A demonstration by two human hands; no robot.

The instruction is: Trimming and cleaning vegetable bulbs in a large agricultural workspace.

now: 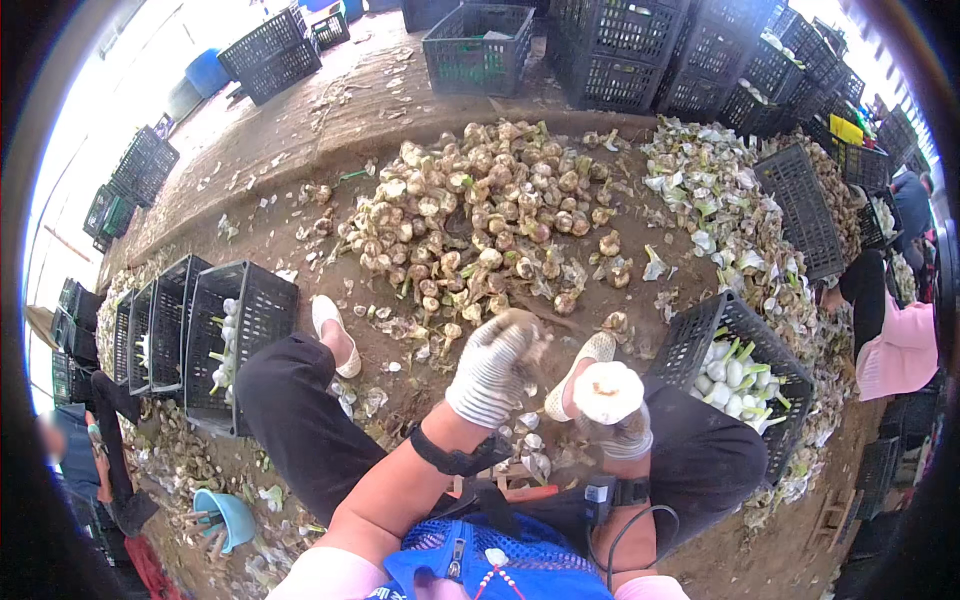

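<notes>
My left hand (495, 367), in a striped white knit glove, is raised over the floor with fingers curled. Its fingertips are blurred, and I cannot tell whether it holds anything. To its right, my right hand (626, 435), also gloved, grips a white garlic bulb (609, 392) with its round face up. Beyond both hands lies a heap of unpeeled garlic bulbs (487, 217) on the dirt floor. Beside my right knee, a tilted black plastic crate (686, 337) contains peeled garlic bulbs (731, 379) with green stems. Loose garlic skins (534, 450) lie between my legs.
Black crates (247, 292) with some white bulbs stand at the left. A light-blue bucket (240, 517) lies tipped at lower left. Skins and leaves (720, 202) are piled at the right, below stacked crates (622, 75). Other people sit at left (79, 450) and right (900, 345).
</notes>
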